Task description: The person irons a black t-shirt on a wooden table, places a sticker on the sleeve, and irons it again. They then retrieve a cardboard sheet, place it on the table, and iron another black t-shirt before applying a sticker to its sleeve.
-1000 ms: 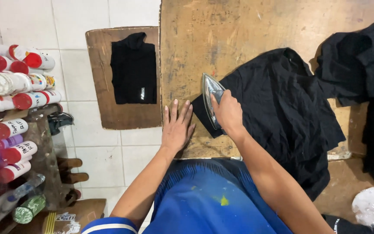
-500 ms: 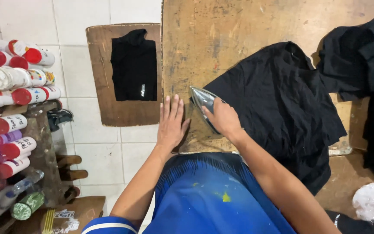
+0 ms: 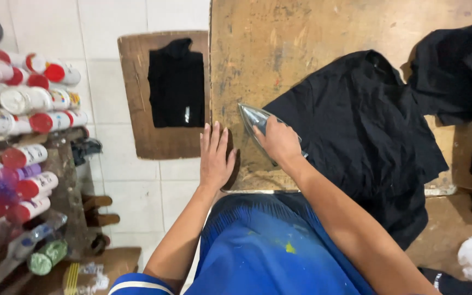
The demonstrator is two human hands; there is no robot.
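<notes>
A metal clothes iron (image 3: 255, 121) is gripped by the right hand (image 3: 278, 142) at the near left edge of a black garment (image 3: 356, 131), which is spread across a worn wooden surface (image 3: 301, 49). The left hand (image 3: 215, 158) is pressed flat, fingers extended and holding nothing, at the surface's near left corner, just beside the iron. A pile of dark clothing (image 3: 460, 71) is seen at the far right, overlapping the garment's edge. To the left, a folded black shirt (image 3: 177, 84) is laid on a wooden board (image 3: 137, 109) above a white tiled floor (image 3: 105, 33). Spray cans with red caps (image 3: 23, 109) are stacked on a rack at the far left.
</notes>
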